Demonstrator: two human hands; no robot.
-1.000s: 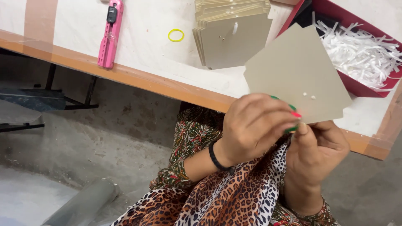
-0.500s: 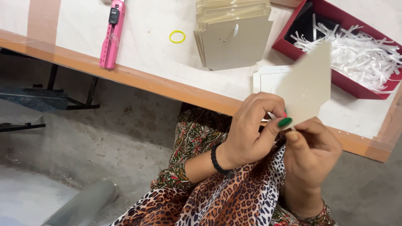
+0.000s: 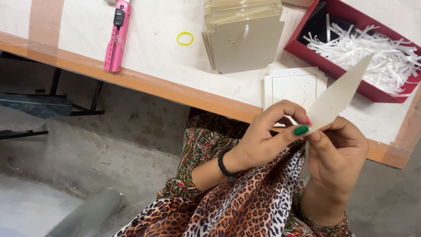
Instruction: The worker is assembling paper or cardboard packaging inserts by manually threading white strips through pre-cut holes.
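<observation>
The fingers of the left hand [image 3: 263, 140] are pinched together on the lower corner of a thin beige card [image 3: 340, 98], thumb with a green-painted nail on the near face and the forefinger curled over the top edge. The right hand [image 3: 337, 151] closes on the same corner from below; its fingertips sit behind the card and the left thumb, so exactly how they clamp cannot be made out. The card is stiff, matte and smooth, seen nearly edge-on so it reads as a narrow tapering blade, tilted up and to the right over the edge of the tabletop [image 3: 144, 48]. A black band [image 3: 226, 169] circles the left wrist, and patterned cloth [image 3: 245, 206], floral and leopard-spotted, covers the lap below.

Just behind the hands lies a small stack of white printed sheets [image 3: 291, 85] with a circle inside a square, its near edge hidden by the left fingers. Further back stands a fanned pile of grey-beige board pieces [image 3: 245, 39], each flat and square-cornered, the top one with small punched holes; its far end is cut off by the frame. To the right, a red tray [image 3: 326, 66] holds white shredded paper [image 3: 372, 48]. A yellow rubber ring [image 3: 184, 38] and a pink plastic tool [image 3: 117, 37] lie on the pale, film-covered surface, which has an orange wooden edge.
</observation>
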